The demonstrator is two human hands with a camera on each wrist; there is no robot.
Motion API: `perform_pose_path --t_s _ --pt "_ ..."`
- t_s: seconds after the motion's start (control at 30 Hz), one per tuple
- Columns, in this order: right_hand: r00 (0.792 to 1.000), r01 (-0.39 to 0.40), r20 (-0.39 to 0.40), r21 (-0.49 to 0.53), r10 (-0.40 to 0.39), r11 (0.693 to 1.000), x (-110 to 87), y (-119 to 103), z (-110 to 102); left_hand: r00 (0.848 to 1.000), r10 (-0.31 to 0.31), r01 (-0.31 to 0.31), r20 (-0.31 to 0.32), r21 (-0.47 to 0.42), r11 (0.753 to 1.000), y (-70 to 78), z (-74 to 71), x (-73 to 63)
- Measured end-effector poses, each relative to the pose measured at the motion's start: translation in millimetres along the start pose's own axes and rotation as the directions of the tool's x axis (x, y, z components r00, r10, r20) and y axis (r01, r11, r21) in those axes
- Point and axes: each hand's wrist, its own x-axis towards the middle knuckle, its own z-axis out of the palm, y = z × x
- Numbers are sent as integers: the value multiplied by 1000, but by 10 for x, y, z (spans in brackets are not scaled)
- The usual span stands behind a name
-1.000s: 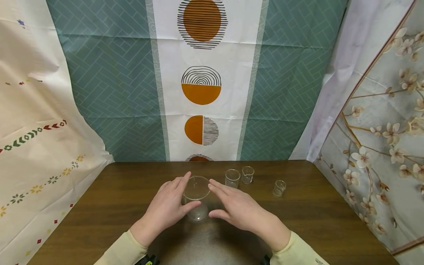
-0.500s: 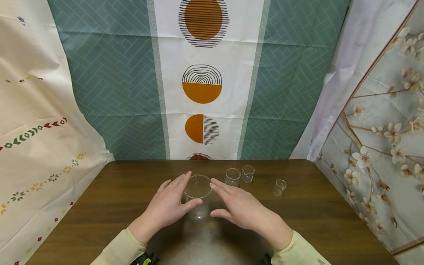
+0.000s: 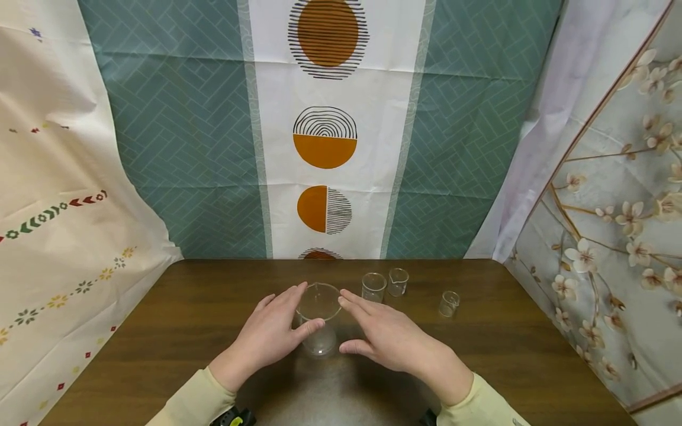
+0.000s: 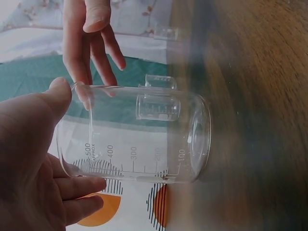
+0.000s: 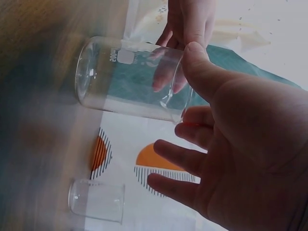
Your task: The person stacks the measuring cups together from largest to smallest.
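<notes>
A large clear glass beaker (image 3: 321, 340) with a pouring lip stands upright at the middle of the table, between both hands. Its printed scale (image 4: 134, 156) shows in the left wrist view. My left hand (image 3: 272, 328) is at the beaker's left side, thumb in front near the rim and fingers extended behind. My right hand (image 3: 383, 334) mirrors it on the right, its thumb (image 5: 195, 55) near the rim and its fingers spread and mostly straight. Whether the fingertips press on the glass, I cannot tell. Through the clear wall, parts of the opposite hand show in the wrist views.
Behind the right hand stand two smaller glass beakers, a nearer one (image 3: 374, 286) and a farther one (image 3: 398, 281). Farther right is the smallest beaker (image 3: 449, 303). The wooden table (image 3: 176, 325) ends at a patterned curtain (image 3: 213, 177), with cloths on both sides.
Very little differs. The large beaker and the right hand appear slightly farther right than a second ago; both hands keep their pose around it.
</notes>
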Motion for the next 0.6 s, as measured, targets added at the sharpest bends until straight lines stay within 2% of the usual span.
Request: perform_pose_path --t_s 0.23,0.6 --pt "1000 12 -8 -22 -13 1000 5 10 -23 1000 2 -3 -19 -24 1000 13 36 19" --pt "1000 -7 22 15 7 1000 -21 33 -80 999 23 -25 -39 -53 998 34 55 49"
